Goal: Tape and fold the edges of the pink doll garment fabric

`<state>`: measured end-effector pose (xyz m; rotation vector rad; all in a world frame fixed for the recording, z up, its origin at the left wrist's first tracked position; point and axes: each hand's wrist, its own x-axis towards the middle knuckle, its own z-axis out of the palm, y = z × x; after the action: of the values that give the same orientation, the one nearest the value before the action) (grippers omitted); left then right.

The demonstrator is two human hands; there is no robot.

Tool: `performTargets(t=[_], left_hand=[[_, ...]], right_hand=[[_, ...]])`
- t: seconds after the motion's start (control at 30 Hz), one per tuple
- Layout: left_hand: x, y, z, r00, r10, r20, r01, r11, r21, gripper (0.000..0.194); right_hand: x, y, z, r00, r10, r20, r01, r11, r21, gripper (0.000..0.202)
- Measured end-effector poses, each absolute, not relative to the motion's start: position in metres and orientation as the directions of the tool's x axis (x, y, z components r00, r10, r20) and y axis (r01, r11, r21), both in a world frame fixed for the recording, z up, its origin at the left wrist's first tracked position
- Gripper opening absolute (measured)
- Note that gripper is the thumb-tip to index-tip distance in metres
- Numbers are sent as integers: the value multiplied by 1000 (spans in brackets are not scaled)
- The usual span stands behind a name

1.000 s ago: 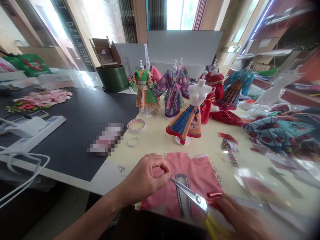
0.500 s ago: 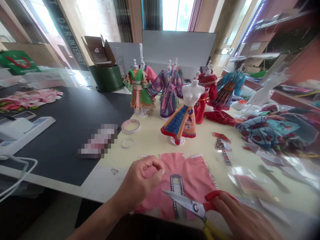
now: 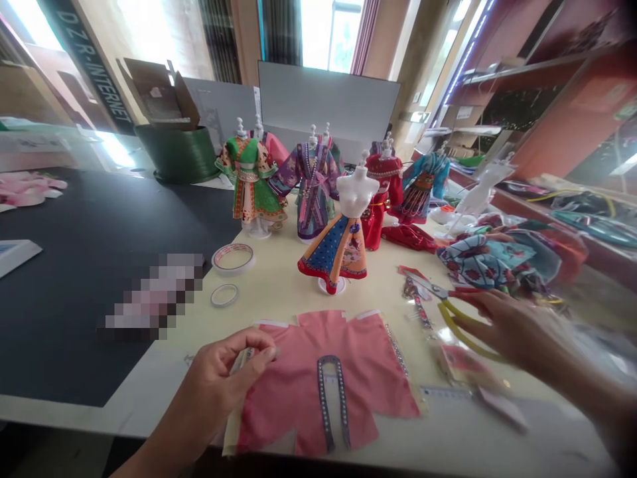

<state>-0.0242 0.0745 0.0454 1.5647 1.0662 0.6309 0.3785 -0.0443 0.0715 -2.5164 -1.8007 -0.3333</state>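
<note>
Pink cloth (image 3: 283, 378), 2 rings (image 3: 233, 268) on table (image 3: 276, 287)

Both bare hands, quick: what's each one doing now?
Left hand: pinched closed; anything held cannot be told.
Right hand: holding red-and-yellow-handled metal scissors.

The right hand (image 3: 502, 325) was blurred and hid a part of the scissors' (image 3: 438, 291) red handle, anything within the left hand's (image 3: 213, 382) pinch was too small to tell, square blocks covered an object (image 3: 154, 295) on the dark surface (image 3: 99, 232), and the left edge cut off a white bar (image 3: 17, 257).
</note>
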Motion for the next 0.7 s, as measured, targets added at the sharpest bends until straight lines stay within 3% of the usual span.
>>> performTargets(t=[0.1,0.27,0.7], left_hand=[[-24,74,41,447,882,-150,317,1,948,30],[-25,74,32,441,886,-146,337,-12,942,32],[-18,67,39,480,861,-170,280,33,959,29]], right_hand=[[380,-22,77,426,903,58,884,-429,185,42],[364,14,76,469,883,-13,865,-457,208,44],[333,83,52,560,827,-49,814,-538,217,40]])
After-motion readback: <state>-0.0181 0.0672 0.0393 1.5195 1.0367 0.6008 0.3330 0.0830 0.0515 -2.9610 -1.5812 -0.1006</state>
